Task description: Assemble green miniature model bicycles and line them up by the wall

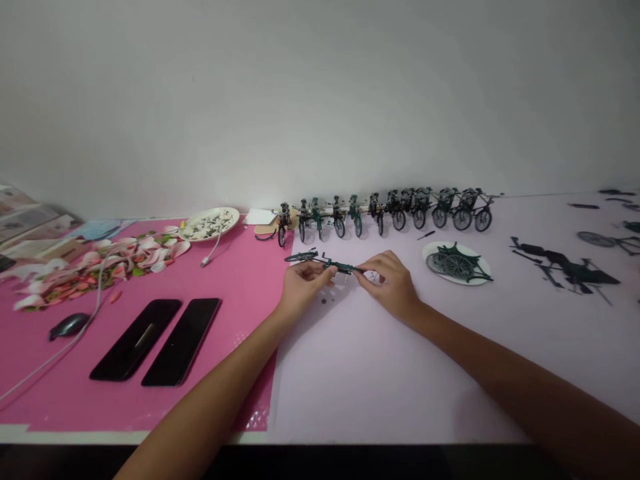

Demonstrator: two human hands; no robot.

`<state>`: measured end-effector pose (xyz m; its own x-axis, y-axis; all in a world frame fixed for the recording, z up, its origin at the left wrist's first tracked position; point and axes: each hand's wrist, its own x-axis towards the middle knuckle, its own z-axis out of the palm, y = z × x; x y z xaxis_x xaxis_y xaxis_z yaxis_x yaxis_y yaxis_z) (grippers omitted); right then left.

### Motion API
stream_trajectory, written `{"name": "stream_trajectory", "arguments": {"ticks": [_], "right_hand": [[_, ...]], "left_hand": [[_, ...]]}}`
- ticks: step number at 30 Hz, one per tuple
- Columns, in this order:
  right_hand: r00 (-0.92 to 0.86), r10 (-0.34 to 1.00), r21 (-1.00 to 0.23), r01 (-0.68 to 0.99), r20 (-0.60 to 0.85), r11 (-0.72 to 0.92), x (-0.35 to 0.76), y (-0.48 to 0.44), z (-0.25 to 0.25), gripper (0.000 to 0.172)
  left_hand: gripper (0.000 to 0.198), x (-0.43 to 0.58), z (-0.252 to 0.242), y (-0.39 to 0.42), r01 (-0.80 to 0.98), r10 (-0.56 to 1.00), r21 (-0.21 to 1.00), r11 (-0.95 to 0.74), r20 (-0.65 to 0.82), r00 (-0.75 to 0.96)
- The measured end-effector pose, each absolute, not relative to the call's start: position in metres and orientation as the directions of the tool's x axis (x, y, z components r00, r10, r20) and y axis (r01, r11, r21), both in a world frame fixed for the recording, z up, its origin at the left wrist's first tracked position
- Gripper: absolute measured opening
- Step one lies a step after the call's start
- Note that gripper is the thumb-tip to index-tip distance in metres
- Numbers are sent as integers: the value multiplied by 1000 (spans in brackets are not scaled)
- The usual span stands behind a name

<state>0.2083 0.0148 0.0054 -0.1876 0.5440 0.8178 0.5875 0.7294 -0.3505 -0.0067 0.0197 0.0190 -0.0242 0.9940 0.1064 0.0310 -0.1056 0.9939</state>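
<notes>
Between my two hands is a dark green miniature bicycle frame [327, 264], held a little above the pale table, with one wheel [301, 256] at its left end. My left hand [306, 283] is closed, thumb and fingers gripping the frame near its middle. My right hand [390, 283] pinches the frame's right end between thumb and fingertips; what exactly lies in that pinch is partly hidden. A couple of tiny dark parts [324, 301] lie on the table just below my left hand.
Miniature bicycles [355, 215] stand in a row along the wall. A white plate [429, 250] of wheels sits right of my hands, near a small screwdriver [427, 235]; loose dark parts [565, 263] lie farther right. Leftward are two phones [181, 343], artificial petals [150, 253] and another plate [233, 223].
</notes>
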Motion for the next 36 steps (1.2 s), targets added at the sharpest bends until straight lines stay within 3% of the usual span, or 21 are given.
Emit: {"name": "stream_trajectory", "arguments": {"ticks": [24, 27, 32, 36], "right_hand": [[-232, 512, -338, 523, 827, 783, 206, 13, 6, 10], [-241, 575, -390, 529, 782, 753, 206, 9, 7, 18], [-294, 650, -433, 549, 700, 715, 207, 7, 6, 46], [-339, 631, -399, 548, 697, 735, 207, 9, 6, 48]], "left_hand": [[50, -4, 23, 19, -59, 997, 996, -67, 65, -36], [50, -4, 24, 19, -62, 997, 996, -58, 55, -46], [50, -5, 23, 19, -84, 998, 995, -49, 47, -30], [51, -4, 22, 19, -115, 999, 992, -43, 44, 9]]}}
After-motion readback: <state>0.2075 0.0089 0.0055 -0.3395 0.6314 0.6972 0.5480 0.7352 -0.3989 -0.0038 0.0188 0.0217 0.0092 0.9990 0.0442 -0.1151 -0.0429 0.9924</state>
